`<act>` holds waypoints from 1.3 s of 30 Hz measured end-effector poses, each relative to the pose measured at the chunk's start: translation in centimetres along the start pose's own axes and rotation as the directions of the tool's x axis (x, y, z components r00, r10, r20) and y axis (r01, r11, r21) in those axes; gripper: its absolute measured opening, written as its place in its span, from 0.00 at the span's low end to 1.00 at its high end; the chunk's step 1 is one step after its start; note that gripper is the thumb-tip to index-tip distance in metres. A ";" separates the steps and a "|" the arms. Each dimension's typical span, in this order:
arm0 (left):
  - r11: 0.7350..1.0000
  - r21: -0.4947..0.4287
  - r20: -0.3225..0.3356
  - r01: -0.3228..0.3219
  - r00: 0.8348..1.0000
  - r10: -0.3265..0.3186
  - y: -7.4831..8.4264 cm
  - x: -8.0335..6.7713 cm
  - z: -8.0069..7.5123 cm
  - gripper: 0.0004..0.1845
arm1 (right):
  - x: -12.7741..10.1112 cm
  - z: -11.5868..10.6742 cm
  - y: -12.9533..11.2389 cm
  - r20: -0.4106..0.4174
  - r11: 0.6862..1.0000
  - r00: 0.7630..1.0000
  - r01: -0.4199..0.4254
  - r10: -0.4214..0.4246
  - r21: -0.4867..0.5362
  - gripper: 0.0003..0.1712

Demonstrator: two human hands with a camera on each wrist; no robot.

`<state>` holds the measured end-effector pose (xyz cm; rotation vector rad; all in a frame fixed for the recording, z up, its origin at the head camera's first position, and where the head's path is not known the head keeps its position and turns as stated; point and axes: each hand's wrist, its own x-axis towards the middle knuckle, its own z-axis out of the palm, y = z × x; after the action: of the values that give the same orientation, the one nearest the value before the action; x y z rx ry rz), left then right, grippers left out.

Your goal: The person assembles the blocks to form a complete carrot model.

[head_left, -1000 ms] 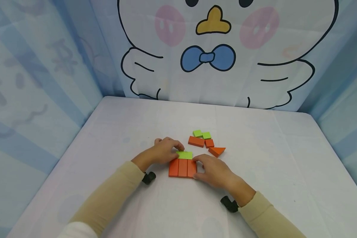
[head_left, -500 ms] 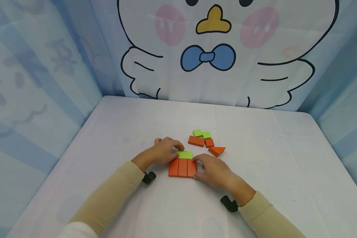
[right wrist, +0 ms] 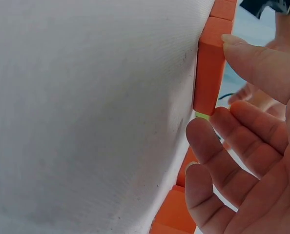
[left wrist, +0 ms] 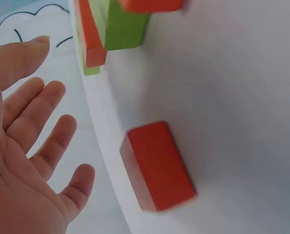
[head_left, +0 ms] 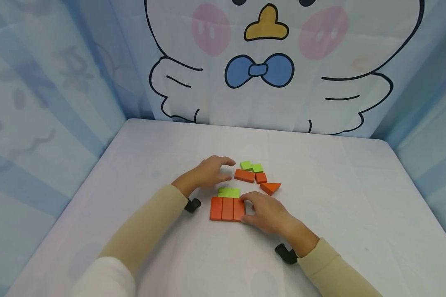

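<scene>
The right hand (head_left: pixel 265 212) rests on the white surface (head_left: pixel 357 206) with thumb and fingertips touching the right edge of a row of three orange blocks (head_left: pixel 227 208) that stand side by side; its fingers are gently bent against that edge, not wrapped round it. At 12 o'clock of the row, touching its top edge, lies a green block (head_left: pixel 228 192).

The left hand (head_left: pixel 208 173) hovers at 11 o'clock from the row, fingers apart and relaxed, holding nothing. Its fingertips point towards 3 o'clock, near the long orange block (head_left: pixel 244 175) but clear of it; in the left wrist view that block (left wrist: pixel 157 165) lies alone with bare cloth all round.

Past it, at 1 o'clock from the row, sit two small green blocks (head_left: pixel 252 166), a small orange square (head_left: pixel 261 177) and an orange triangle (head_left: pixel 270 187), close together. Wide bare surface stretches from 2 to 5 o'clock of the row and at 9 o'clock up to the blue curtain (head_left: pixel 41 103).
</scene>
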<state>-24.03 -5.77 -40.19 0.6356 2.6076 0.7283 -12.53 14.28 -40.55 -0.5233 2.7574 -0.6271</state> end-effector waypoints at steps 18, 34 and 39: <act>0.995 -0.094 -0.007 -0.018 1.000 0.017 2.9 5.9 1.0 0.23 | -0.2 -0.3 0.4 -0.003 0.999 0.999 0.032 -0.032 0.001 0.29; 0.999 -0.036 -0.015 0.019 1.000 -0.019 3.0 6.3 1.4 0.21 | -0.3 -0.2 0.4 -0.003 0.999 0.999 0.041 -0.041 0.010 0.30; 0.998 -0.011 -0.039 0.057 0.998 -0.057 2.9 6.0 1.0 0.20 | -0.3 -0.2 0.4 -0.005 0.999 0.999 0.032 -0.032 0.011 0.30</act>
<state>-27.62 -0.13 -40.69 0.5473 2.6451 0.7424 -12.39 14.78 -40.52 -0.5657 2.7536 -0.6523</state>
